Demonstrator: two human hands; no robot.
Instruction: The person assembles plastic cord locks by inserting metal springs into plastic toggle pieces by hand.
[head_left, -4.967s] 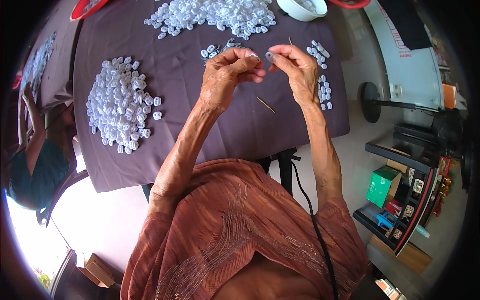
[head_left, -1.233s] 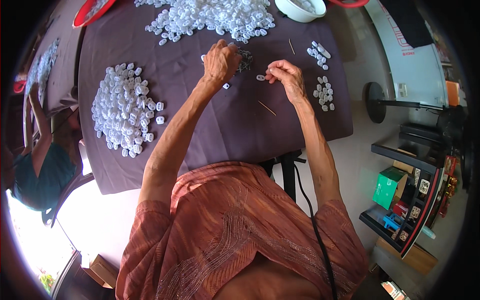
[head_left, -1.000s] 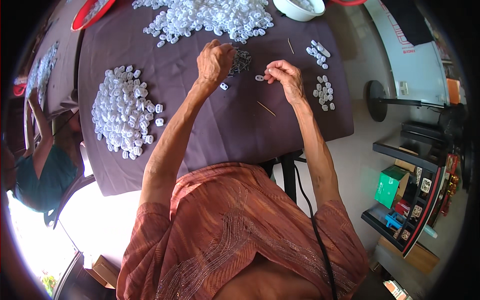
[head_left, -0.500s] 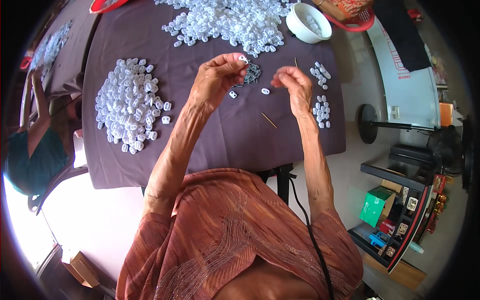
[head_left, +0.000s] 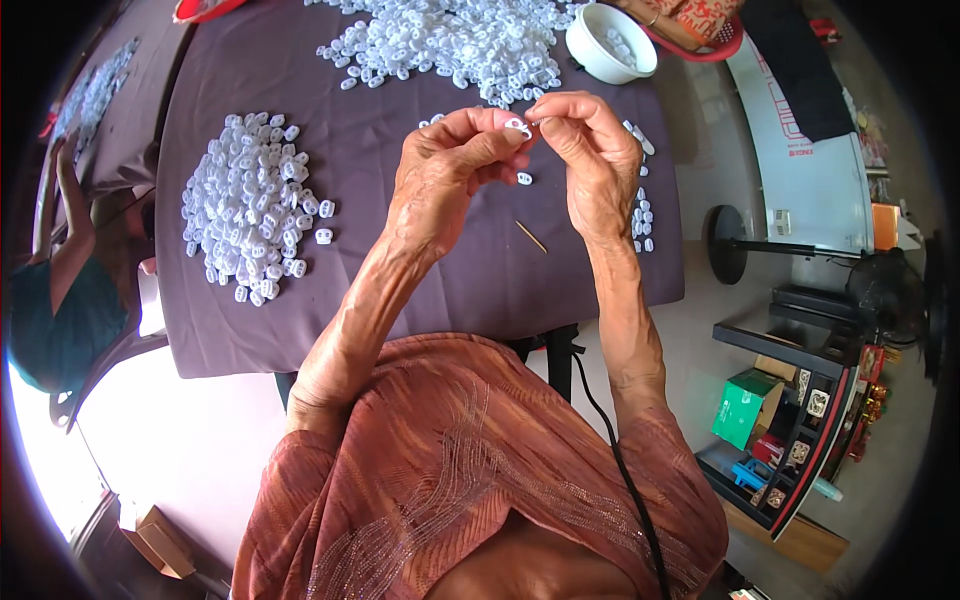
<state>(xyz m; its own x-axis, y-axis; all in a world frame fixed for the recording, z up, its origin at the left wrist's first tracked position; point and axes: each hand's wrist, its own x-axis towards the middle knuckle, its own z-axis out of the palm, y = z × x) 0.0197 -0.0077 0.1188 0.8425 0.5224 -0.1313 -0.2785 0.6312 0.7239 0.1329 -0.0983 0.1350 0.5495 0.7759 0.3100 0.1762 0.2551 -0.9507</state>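
My left hand point(head_left: 435, 185) pinches a small white plastic cord lock point(head_left: 517, 127) with two holes, held up above the table between thumb and fingertips. My right hand point(head_left: 600, 165) is closed in a pinch right beside it, its fingertips almost touching the piece. Something tiny seems to be between those fingertips, too small to name. One loose white piece point(head_left: 524, 178) lies on the cloth beneath the hands. Nearer to me lies a thin brown stick point(head_left: 531, 236). The small heap of metal springs behind my hands is now hidden.
A heap of white pieces point(head_left: 245, 205) lies at left, and a larger heap point(head_left: 460, 45) at the back. A white bowl point(head_left: 583, 48) stands back right, beside a red basket point(head_left: 728, 42). More pieces point(head_left: 642, 222) lie beyond my right wrist. Another person point(head_left: 68, 310) works at far left.
My right hand has moved left and up to meet the left hand. The left hand, still pinching the white cord lock, has shifted slightly right and now covers the springs.
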